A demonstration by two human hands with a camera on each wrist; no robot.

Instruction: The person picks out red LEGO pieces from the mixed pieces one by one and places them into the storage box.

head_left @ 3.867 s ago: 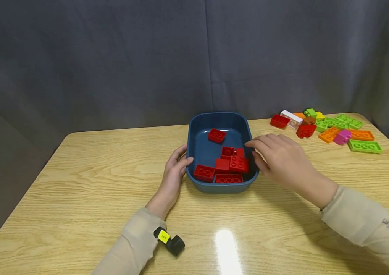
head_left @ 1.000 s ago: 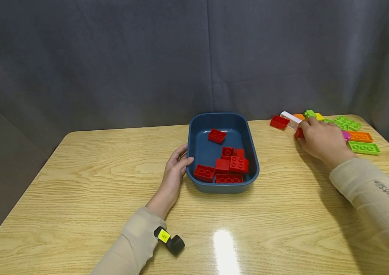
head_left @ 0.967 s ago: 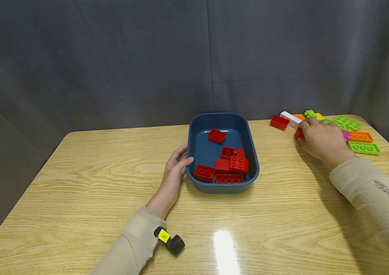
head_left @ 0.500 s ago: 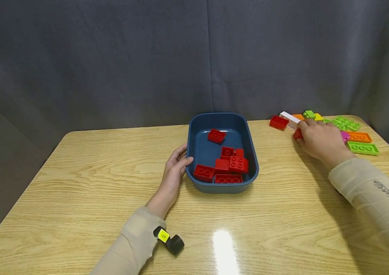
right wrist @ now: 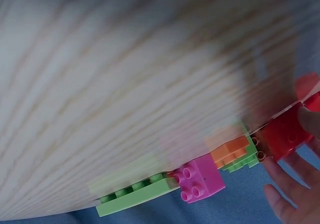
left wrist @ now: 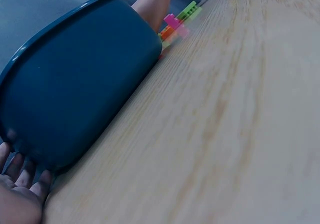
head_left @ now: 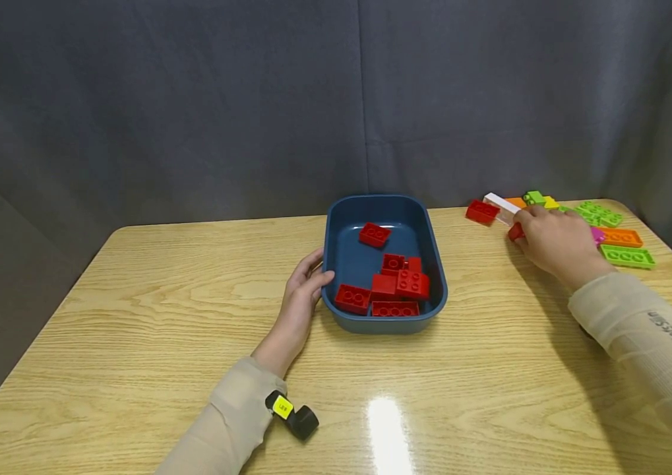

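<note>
My left hand (head_left: 299, 293) holds the left side of a blue plastic bin (head_left: 444, 290), thumb over the rim. In the left wrist view its fingertips lie against the bin's outer wall (left wrist: 80, 83). Inside the bin, several red toy bricks (head_left: 413, 284) sit mostly toward the near end. Far to the right, my right hand (head_left: 558, 241) pinches a red brick (head_left: 516, 231), most of it hidden by the hand. The right wrist view shows thumb and fingers on either side of that red brick (right wrist: 285, 134), low at the table.
Left of the right hand lie another red brick (head_left: 482, 211) and a white brick (head_left: 500, 206). Around and beyond it are green (head_left: 628, 256), orange (head_left: 622, 237) and yellow bricks (head_left: 551, 202), plus a magenta brick (right wrist: 201, 178). A dark curtain (head_left: 252, 112) hangs behind the wooden table (head_left: 163, 330).
My right hand has gone from the bin's right rim to the loose bricks and taken hold of a red one. Over the last second it stays nearly in place. Left hand and bin are still.
</note>
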